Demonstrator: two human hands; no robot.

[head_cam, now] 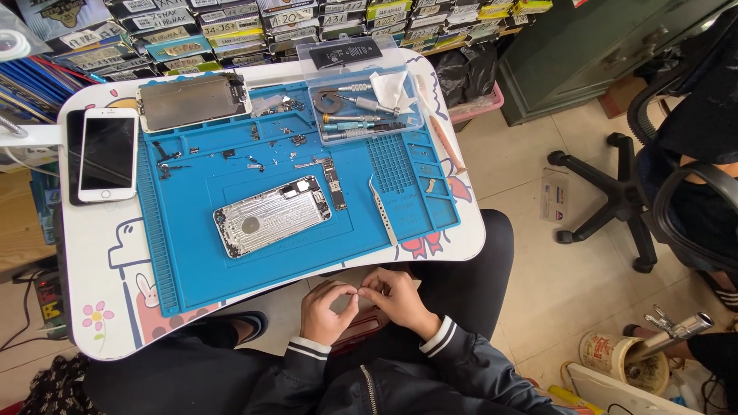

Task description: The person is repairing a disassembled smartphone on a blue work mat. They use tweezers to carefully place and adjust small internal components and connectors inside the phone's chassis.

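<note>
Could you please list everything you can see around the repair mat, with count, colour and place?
blue silicone repair mat: one, blue, on the small white lap table
open silver phone housing: one, silver, mat centre
detached screen panel with metal back: one, grey, mat's far left corner
white smartphone: one, white with dark screen, left of the mat
green circuit board: one, right of the housing
metal tweezers: one, silver, right part of the mat
clear plastic tool tray: one, holding screwdrivers, far right corner
black office chair: one, on the floor to the right
left hand: below the table, fingertips meeting the right hand's; anything pinched is too small to tell
right hand: beside it
</note>
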